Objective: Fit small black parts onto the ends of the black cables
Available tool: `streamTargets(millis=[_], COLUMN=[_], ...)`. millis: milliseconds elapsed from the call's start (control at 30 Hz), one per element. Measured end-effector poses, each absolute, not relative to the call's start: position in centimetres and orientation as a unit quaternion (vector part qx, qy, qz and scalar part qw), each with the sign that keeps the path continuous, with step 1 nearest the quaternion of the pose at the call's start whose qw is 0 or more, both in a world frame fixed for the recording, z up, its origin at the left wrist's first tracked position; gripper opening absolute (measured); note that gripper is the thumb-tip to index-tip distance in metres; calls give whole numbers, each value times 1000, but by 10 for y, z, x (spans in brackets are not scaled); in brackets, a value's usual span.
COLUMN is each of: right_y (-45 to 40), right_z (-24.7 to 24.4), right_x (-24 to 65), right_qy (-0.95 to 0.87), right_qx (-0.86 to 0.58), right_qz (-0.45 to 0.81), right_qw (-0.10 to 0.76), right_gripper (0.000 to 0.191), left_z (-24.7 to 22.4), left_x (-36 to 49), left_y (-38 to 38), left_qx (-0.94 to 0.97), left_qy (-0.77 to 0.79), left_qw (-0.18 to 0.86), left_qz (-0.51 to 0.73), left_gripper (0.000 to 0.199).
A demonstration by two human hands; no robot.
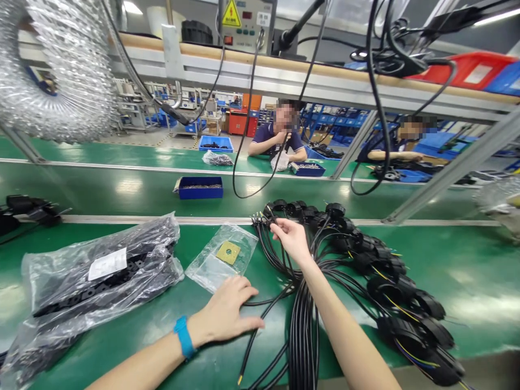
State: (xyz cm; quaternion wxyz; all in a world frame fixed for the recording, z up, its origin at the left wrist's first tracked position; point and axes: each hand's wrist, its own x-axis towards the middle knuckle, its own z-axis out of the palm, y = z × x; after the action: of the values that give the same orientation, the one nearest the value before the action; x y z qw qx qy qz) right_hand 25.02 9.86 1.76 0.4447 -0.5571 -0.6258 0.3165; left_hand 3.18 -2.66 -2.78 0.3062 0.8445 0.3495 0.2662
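Note:
My left hand [227,310], with a blue band on the wrist, lies spread on the green bench [162,336], its fingers by the lower edge of a clear bag [211,265] with a yellow square piece [228,252] in it. Farther forward, my right hand [290,238] pinches the end of a black cable at the far end of the bundle. The black cables [303,330] run towards me under my right forearm. Many round black housings [400,333] with thin coloured wires line the right side of the bundle.
On the left lies a large clear bag [105,271] of black parts. A blue box [201,188] of small parts stands beyond. Cables hang from the overhead shelf [268,67]. Two people sit across the bench. A silver duct [73,70] hangs at upper left.

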Motion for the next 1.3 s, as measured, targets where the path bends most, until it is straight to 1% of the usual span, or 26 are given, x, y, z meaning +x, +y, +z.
streamTargets(millis=[33, 67, 167, 233, 333, 433, 500, 567, 633, 667, 700, 733, 833, 867, 900, 967, 1033, 1100, 1200, 1300], right_y=[107, 115, 130, 134, 132, 124, 113, 98, 79, 70, 60, 51, 33, 31, 30, 33, 37, 40, 41, 41], right_z=[15, 10, -9, -21, -29, -24, -16, -7, 1, 4, 7, 8, 6, 2, -2, -11, -21, -30, -39, -44], right_x=[253, 256, 258, 258, 255, 251, 247, 240, 230, 224, 217, 210, 192, 187, 184, 181, 182, 185, 189, 191], right_qy=[-644, -661, -681, -687, -698, -703, -700, -705, -737, -762, -787, -806, -802, -788, -776, -764, -765, -765, -769, -796], right_qx=[-583, -609, -651, -672, -690, -701, -709, -703, -665, -635, -601, -566, -442, -419, -412, -434, -463, -480, -498, -500], right_qz=[275, 227, 138, 99, 47, 12, -9, -50, -81, -60, -9, 72, 359, 410, 430, 399, 333, 281, 223, 171], right_qw=[413, 376, 305, 259, 184, 122, 91, 78, 91, 112, 138, 161, 179, 189, 208, 260, 301, 324, 334, 295], right_gripper=[38, 36, 26, 25, 34, 44, 45, 41, 36, 34, 32, 30, 25, 24, 24, 23, 21, 21, 18, 16], left_z=[-28, -29, -30, -30, -30, -31, -29, -25, -22, -20, -19, -19, -21, -21, -22, -21, -19, -16, -11, -5], left_x=[34, 35, 37, 38, 38, 40, 39, 35, 26, 21, 15, 9, -7, -11, -14, -22, -31, -43, -57, -62], left_y=[-31, -33, -37, -37, -39, -42, -42, -38, -29, -23, -17, -10, 6, 10, 14, 20, 27, 34, 40, 40], left_qx=[866, 880, 907, 919, 929, 933, 930, 922, 909, 900, 890, 879, 850, 843, 836, 819, 792, 759, 727, 716], left_qy=[339, 332, 313, 303, 303, 312, 322, 342, 375, 396, 416, 435, 461, 460, 458, 474, 516, 560, 592, 601], left_qw=[283, 267, 237, 213, 168, 136, 132, 136, 135, 130, 124, 119, 140, 157, 170, 166, 116, 53, 8, 3], left_qz=[236, 211, 155, 138, 128, 116, 115, 117, 124, 131, 140, 154, 211, 231, 249, 279, 305, 329, 348, 356], left_gripper=[56, 53, 24, 15, 14, 17, 19, 20, 22, 23, 24, 26, 27, 26, 24, 19, 19, 20, 22, 25])
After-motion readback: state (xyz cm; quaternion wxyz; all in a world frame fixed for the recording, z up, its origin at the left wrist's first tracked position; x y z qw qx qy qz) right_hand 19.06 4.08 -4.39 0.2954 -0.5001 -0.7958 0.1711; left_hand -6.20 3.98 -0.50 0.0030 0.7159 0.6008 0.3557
